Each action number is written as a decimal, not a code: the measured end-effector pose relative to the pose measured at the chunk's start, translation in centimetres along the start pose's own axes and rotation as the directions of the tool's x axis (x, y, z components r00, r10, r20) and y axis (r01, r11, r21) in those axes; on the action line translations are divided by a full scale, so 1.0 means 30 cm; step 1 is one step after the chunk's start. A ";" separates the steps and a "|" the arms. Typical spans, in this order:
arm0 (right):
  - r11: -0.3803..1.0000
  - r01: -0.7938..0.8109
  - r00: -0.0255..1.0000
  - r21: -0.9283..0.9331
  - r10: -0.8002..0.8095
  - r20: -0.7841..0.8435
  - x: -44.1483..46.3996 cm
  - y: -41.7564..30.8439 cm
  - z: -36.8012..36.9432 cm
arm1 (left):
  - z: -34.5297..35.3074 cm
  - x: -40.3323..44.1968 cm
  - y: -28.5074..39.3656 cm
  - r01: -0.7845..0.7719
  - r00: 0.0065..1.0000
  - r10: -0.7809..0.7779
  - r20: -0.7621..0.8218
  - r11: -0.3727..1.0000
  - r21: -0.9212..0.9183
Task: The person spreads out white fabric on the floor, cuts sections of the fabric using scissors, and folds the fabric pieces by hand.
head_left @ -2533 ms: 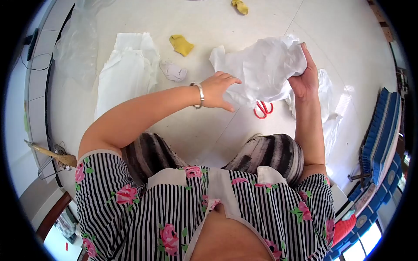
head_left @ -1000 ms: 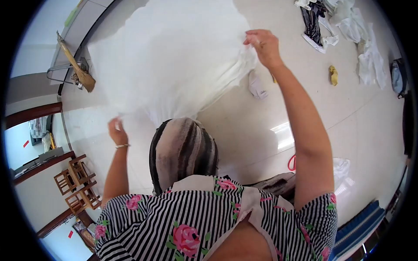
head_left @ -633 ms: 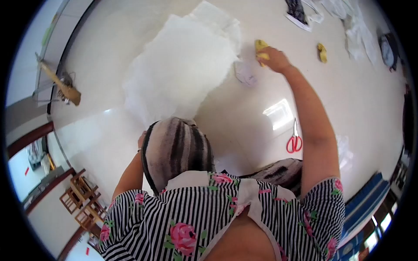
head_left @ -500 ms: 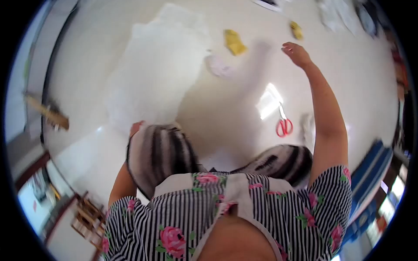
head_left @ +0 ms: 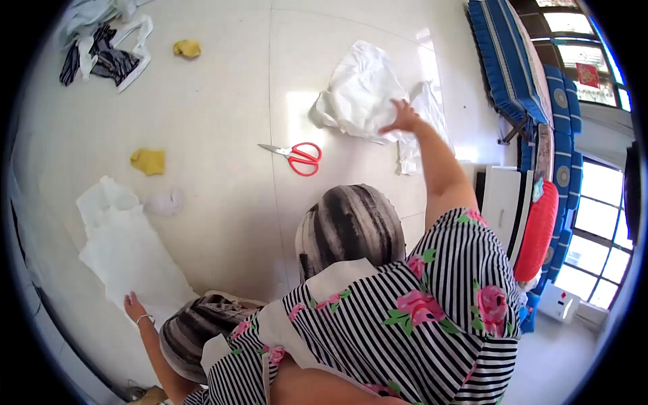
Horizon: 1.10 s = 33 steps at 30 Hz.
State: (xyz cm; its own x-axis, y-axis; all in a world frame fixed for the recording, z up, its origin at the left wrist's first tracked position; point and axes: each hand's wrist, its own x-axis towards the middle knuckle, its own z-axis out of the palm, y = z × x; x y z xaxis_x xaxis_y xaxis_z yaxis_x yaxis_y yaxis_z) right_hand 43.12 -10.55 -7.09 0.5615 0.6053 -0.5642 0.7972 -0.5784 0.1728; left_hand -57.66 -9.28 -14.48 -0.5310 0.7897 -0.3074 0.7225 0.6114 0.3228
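Note:
My right hand (head_left: 403, 118) reaches forward with its fingers spread, over the edge of a crumpled white garment (head_left: 364, 91) on the floor; whether it touches the cloth I cannot tell. At lower left, my left hand (head_left: 136, 308) rests at the edge of a white garment (head_left: 131, 246) spread out flat, its fingers stretched out and a bracelet on the wrist. Red-handled scissors (head_left: 305, 158) lie between the two garments, blades slightly apart. Near the flat garment are a small yellow cloth piece (head_left: 148, 162) and a pale crumpled cloth (head_left: 164, 202).
A second yellow piece (head_left: 187, 48) lies farther off. Dark and white clothes (head_left: 108, 57) are heaped at top left. Along the right stand a blue-covered bed (head_left: 506, 57), a white drawer unit (head_left: 501, 209) and a red rounded object (head_left: 538, 229).
The view has turned to the right, bringing the crumpled white garment into sight. My right hand has moved over to it, fingers spread wider. My left hand stays by the flat garment.

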 end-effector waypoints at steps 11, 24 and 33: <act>0.042 0.450 0.849 0.892 -0.330 -0.413 0.027 -0.577 -0.270 | -0.009 -0.262 1.259 -0.883 0.433 0.889 0.150 0.452 -0.125; -0.456 0.167 0.737 0.874 -0.532 -0.418 -0.415 -1.106 -0.688 | 0.099 -0.361 1.786 -0.801 0.590 0.790 -0.166 0.546 -0.246; 0.585 0.775 0.480 -0.240 -0.791 -0.378 -0.286 -1.140 -0.451 | -0.106 -0.298 1.469 -0.931 0.365 0.911 -0.193 0.356 -0.079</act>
State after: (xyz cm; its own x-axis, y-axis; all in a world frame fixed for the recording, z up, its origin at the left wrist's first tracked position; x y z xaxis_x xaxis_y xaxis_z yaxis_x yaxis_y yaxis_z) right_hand 14.02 11.43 2.77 -0.2773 0.9553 -0.1022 0.9546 0.2619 -0.1420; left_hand -22.50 10.77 5.34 0.3789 0.8550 0.3542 0.7168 -0.5132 0.4721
